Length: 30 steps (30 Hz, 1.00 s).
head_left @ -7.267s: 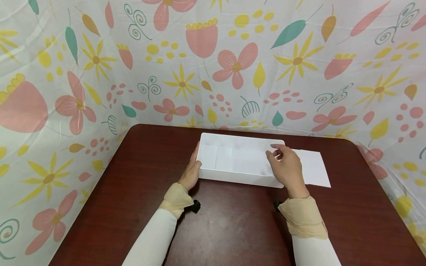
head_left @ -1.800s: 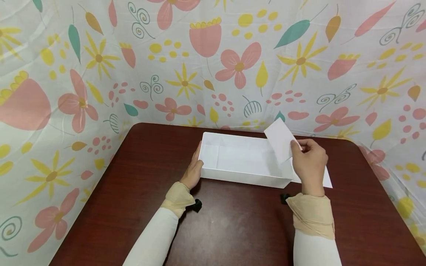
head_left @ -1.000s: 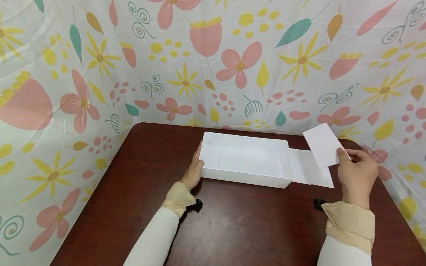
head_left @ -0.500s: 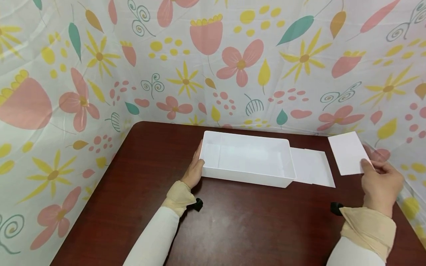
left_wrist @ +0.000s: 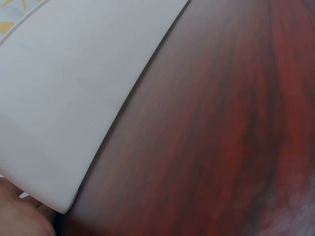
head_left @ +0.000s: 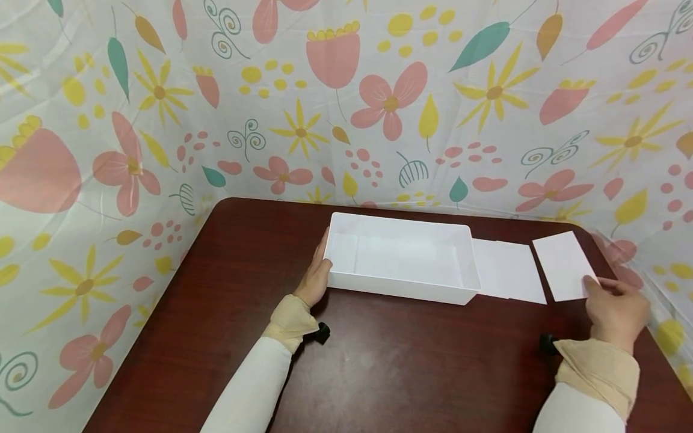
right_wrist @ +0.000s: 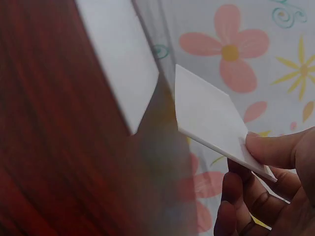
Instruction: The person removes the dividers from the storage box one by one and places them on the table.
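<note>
A long white open-topped box stands on the dark red-brown table. My left hand holds its left end, the thumb at the near corner and the fingers along the end wall. Only part of that hand shows in the left wrist view, beside the box wall. My right hand pinches a thin white rectangular panel by one corner between thumb and fingers. In the right wrist view the panel has a visible thickness and is tilted; whether it touches the table I cannot tell.
White flat panels lie overlapping on the table, just right of the box and left of the held panel. A floral-patterned curtain hangs behind the table and along its sides.
My right hand has come from the box's right end, carrying the white panel right past the overlapping panels and lowering it towards the table. My left hand stays at the box's left end.
</note>
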Each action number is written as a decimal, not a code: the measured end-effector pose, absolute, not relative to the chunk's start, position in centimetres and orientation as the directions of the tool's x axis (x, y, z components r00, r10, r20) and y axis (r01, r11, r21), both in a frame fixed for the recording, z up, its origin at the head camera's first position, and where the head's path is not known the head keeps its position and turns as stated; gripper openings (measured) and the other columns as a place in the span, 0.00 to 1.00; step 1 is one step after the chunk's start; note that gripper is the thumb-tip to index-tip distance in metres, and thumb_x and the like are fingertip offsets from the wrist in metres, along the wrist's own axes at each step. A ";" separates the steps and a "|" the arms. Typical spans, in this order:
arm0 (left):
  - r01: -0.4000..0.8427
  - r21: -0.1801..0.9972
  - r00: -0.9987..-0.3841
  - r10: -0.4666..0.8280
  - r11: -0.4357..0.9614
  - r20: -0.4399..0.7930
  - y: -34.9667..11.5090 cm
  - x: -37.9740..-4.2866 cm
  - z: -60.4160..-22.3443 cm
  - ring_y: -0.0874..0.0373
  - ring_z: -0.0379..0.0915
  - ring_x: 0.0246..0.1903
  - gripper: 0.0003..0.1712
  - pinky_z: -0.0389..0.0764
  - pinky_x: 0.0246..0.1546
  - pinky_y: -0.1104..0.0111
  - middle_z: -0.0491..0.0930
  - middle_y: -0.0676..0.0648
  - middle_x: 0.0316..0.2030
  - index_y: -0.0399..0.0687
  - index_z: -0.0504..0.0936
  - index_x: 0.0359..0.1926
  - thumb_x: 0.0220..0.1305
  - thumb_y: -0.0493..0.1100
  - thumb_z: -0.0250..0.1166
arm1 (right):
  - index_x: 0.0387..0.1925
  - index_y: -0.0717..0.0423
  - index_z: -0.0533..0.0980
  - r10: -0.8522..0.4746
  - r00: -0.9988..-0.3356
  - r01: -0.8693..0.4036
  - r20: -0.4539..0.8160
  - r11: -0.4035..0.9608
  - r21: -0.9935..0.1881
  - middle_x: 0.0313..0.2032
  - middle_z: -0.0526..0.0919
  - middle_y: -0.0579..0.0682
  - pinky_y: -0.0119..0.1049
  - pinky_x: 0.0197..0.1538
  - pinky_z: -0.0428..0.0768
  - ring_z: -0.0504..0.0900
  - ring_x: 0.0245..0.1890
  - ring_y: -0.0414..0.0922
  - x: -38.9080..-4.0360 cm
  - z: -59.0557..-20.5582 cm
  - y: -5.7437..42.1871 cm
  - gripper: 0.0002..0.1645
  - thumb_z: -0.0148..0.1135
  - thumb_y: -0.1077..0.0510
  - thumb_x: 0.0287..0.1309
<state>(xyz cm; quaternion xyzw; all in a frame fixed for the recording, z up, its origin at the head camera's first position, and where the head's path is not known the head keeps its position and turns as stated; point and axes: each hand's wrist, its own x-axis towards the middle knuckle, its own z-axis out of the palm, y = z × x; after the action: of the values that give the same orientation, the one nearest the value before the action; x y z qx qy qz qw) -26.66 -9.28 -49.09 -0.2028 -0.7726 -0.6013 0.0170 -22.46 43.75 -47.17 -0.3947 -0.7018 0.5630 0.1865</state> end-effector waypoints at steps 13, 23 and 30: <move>0.332 0.923 -0.918 0.293 0.196 0.268 -9.3 -26.7 -49.3 0.51 0.29 0.71 0.41 0.41 0.68 0.43 0.35 0.40 0.75 0.46 0.35 0.76 0.63 0.28 0.34 | 0.17 0.31 0.79 0.768 -0.621 0.481 -0.155 0.218 -0.849 0.11 0.66 0.24 0.30 0.55 0.64 0.64 0.49 0.52 -22.2 -48.5 44.4 0.11 0.67 0.48 0.51; 0.352 0.918 -0.913 0.285 0.182 0.293 -9.5 -27.3 -50.2 0.53 0.29 0.71 0.41 0.40 0.68 0.43 0.36 0.44 0.75 0.48 0.36 0.76 0.63 0.27 0.34 | 0.11 0.27 0.74 0.752 -0.637 0.529 -0.172 0.263 -0.807 0.25 0.72 0.43 0.46 0.68 0.58 0.59 0.61 0.59 -22.6 -48.7 44.8 0.16 0.64 0.44 0.52; 0.323 0.918 -0.928 0.267 0.228 0.260 -9.7 -28.6 -52.9 0.66 0.29 0.70 0.43 0.41 0.69 0.48 0.35 0.61 0.75 0.66 0.34 0.76 0.64 0.33 0.34 | 0.09 0.25 0.74 0.713 -0.680 0.544 -0.173 0.330 -0.772 0.54 0.69 0.71 0.52 0.68 0.56 0.56 0.61 0.65 -22.4 -49.1 45.1 0.19 0.62 0.44 0.53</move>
<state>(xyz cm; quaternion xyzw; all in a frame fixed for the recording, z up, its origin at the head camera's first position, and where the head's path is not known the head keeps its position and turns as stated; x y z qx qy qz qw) -28.64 -9.68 -52.91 -0.1884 -0.7832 -0.5921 0.0239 -22.38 45.07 -49.13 -0.3879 -0.8096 0.4293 0.0986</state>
